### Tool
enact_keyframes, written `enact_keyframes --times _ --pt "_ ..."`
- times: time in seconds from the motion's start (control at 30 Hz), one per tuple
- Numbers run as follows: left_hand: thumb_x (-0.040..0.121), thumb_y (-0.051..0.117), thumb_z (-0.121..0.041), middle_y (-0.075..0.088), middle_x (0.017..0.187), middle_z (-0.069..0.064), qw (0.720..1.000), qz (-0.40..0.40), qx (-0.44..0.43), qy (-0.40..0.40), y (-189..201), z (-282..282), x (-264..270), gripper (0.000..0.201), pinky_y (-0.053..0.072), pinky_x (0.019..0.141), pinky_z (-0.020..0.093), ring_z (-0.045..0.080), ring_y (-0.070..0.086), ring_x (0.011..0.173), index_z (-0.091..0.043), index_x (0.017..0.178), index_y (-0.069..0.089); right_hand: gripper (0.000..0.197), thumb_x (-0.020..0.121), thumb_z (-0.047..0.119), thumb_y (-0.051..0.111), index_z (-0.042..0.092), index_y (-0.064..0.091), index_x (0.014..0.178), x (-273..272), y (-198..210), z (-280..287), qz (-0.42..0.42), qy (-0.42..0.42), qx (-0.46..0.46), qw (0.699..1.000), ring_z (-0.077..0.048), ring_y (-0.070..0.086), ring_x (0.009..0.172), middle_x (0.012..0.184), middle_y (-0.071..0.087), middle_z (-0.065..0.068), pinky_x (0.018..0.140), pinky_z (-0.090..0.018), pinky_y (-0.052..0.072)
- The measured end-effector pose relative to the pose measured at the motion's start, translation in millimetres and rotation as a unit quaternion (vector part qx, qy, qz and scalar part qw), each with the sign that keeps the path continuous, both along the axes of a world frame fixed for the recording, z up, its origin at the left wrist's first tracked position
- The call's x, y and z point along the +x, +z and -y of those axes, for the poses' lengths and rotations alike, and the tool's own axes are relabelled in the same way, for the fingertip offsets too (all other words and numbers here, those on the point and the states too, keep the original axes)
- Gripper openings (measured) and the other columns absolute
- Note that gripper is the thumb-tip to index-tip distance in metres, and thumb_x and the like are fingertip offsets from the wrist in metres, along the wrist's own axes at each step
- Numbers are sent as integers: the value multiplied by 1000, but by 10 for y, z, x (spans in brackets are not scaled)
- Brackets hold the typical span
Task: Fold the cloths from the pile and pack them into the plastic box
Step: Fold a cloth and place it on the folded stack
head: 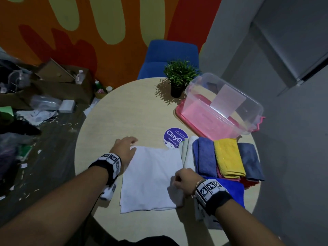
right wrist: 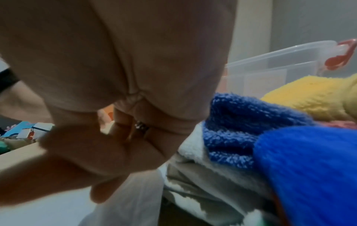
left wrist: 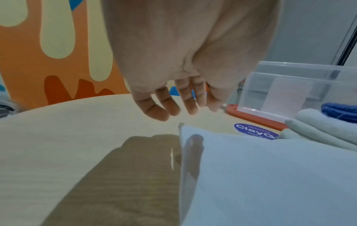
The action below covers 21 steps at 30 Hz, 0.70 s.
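A white cloth (head: pixel 150 178) lies spread flat in the middle of the round table (head: pixel 124 107). My left hand (head: pixel 131 141) hovers over its far left corner, and the left wrist view shows its fingers (left wrist: pixel 173 107) hanging relaxed and holding nothing. My right hand (head: pixel 177 181) pinches the cloth's right edge, which is slightly raised and creased; in the right wrist view thumb and fingers (right wrist: pixel 108 175) close on white fabric (right wrist: pixel 125 198). The pile of cloths (head: pixel 229 157), blue, yellow, grey and white, lies to the right. The clear plastic box (head: pixel 223 105) stands behind it on a pink lid (head: pixel 181 112).
A potted plant (head: pixel 179 77) stands at the table's far side, left of the box. A purple round sticker (head: pixel 174 137) is stuck on the tabletop beyond the cloth. A blue chair (head: pixel 170 57) is behind the table. Cardboard boxes and clutter (head: pixel 44 96) cover the floor at left.
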State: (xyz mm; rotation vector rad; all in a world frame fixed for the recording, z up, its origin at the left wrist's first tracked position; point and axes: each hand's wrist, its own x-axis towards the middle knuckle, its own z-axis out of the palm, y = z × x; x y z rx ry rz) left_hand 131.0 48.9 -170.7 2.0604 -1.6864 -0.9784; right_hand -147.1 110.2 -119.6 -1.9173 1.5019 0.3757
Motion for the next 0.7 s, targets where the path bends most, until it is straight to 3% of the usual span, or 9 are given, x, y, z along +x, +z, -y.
enact_keyframes --times 0.07,0.17,0.23,0.33,0.43,0.5,0.57,0.63,0.7 --pt "98 51 -31 47 140 0 998 13 61 -21 -160 152 21 56 42 109 45 26 47 130 -39 150 33 20 92 25 56 11 69 98 57 3 63 10 -7 -13 1000 -27 62 101 105 69 -12 78 -29 45" --pt "97 45 -43 30 158 4 983 84 141 -79 -468 344 64 67 35 111 54 36 30 142 -45 153 8 21 94 22 53 9 68 102 145 32 105 38 -12 -39 998 -27 62 100 105 70 -12 80 -30 45" --pt "101 43 -40 31 158 1 971 147 147 -117 -459 326 -20 62 28 113 56 33 23 145 -33 155 15 21 95 21 53 9 68 105 182 47 122 64 -14 -58 996 -25 62 98 103 70 -10 82 -31 48" --pt "100 49 -43 40 151 6 962 176 165 -130 -218 261 -137 48 30 111 50 37 36 137 -29 145 40 18 92 18 56 13 67 106 206 50 165 105 -28 -86 990 -20 63 96 104 71 -5 90 -35 52" --pt "94 64 -36 62 130 4 983 43 81 -157 150 256 -187 33 43 100 38 28 56 122 -18 122 65 33 93 19 59 16 59 126 256 112 241 165 -79 -135 974 -9 57 101 125 61 -1 99 -31 48" --pt "88 72 -29 71 101 -5 973 -49 30 -222 540 230 -209 11 48 83 30 14 66 98 -19 94 72 52 92 23 64 20 46 140 318 235 316 218 -98 -188 953 -11 49 119 141 49 2 107 -32 41" --pt "87 74 -22 74 91 -10 951 -112 35 -288 939 216 -217 5 50 79 23 5 67 87 -19 90 76 80 80 25 75 28 34 148 368 367 418 248 -79 -195 946 -13 37 135 148 42 7 114 -32 31" --pt "88 74 -17 76 89 -11 937 -136 27 -322 1300 231 -222 9 50 79 17 4 69 85 -19 95 79 91 68 36 82 38 33 145 407 494 529 244 -51 -178 952 -14 44 129 136 53 12 109 -32 33" --pt "88 74 -16 77 89 -12 941 -130 -8 -312 1579 273 -175 11 50 76 15 3 70 85 -19 97 80 63 64 48 84 38 52 117 363 600 634 203 -19 -184 961 -16 58 95 96 62 14 88 -34 43"
